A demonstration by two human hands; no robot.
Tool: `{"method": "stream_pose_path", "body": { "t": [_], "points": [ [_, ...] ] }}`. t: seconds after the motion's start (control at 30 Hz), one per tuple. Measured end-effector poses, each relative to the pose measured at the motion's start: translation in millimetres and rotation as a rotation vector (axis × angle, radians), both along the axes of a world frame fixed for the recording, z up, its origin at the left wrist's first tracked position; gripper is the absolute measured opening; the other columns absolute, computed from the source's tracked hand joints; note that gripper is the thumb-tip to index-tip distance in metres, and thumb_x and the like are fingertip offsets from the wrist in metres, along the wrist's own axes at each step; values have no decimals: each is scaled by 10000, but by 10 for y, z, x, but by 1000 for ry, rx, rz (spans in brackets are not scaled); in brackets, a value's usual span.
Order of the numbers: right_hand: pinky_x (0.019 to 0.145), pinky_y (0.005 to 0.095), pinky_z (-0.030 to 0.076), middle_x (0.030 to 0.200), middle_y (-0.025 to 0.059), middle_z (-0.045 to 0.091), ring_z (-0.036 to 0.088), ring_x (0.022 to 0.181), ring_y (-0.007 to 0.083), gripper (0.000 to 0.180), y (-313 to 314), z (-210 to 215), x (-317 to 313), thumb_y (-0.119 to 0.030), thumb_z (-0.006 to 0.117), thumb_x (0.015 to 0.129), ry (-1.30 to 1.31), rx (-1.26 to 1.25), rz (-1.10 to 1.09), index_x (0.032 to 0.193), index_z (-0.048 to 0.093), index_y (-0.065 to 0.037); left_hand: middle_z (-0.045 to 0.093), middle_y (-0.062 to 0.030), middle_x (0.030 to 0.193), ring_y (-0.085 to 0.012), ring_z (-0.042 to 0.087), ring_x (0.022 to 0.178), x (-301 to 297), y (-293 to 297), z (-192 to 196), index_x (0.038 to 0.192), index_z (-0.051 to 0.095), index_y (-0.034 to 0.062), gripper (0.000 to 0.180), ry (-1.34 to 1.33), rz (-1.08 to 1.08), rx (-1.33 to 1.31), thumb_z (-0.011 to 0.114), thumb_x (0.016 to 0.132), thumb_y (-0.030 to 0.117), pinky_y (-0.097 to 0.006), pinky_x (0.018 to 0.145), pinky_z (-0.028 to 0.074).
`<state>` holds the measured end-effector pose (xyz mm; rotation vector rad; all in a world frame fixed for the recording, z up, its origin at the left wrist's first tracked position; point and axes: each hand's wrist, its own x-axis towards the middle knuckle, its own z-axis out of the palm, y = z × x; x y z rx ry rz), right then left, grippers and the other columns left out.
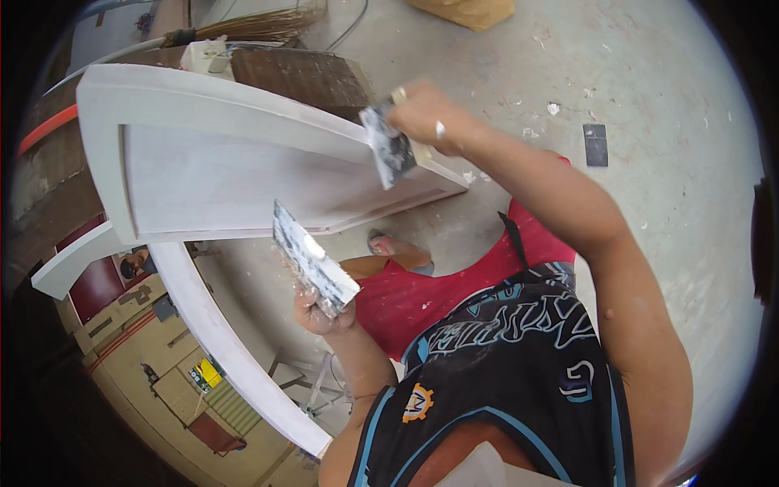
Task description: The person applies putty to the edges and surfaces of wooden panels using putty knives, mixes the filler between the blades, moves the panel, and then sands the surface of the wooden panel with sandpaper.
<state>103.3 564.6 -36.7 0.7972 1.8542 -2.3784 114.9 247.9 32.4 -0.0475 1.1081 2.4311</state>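
Observation:
My left hand [326,315] grips a flat, putty-smeared plate [312,258] with a dab of white putty on its face. White putty also clings to the fingers there. In my right hand [428,118] is a steel trowel [389,144] with a pale handle, its blade streaked white and dark. The trowel is over the near end of a white framed panel [243,174]; whether it touches the panel I cannot tell. The plate is held in front of the panel's lower edge, close to my red shorts [454,296].
Brown wooden boards [300,79] and a broom [251,26] lie beyond the panel. A second white frame piece [223,345] stands at the left. On the grey floor [649,243] lie a dark rectangular sheet [596,145] and white scraps. Another person [138,263] is at the far left.

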Motion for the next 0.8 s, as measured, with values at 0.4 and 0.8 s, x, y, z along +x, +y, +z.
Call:
{"method": "stream_pose_path", "body": {
  "t": [0.4, 0.8],
  "points": [
    [619, 382, 530, 731, 111, 606, 627, 643, 241, 136, 810, 1403, -232, -81, 508, 811, 586, -34, -62, 850, 570, 34, 538, -268, 1159, -377, 593, 1018, 46, 26, 83, 1297, 350, -87, 657, 16, -44, 36, 460, 664, 47, -487, 834, 530],
    [501, 339, 420, 759, 120, 578, 545, 630, 210, 226, 240, 575, -186, -60, 601, 676, 3, -103, 1, 870, 610, 55, 531, -215, 1162, -346, 574, 1026, 72, -130, -12, 1293, 356, -68, 689, -19, 46, -81, 480, 627, 62, -459, 833, 519]
  ]
}}
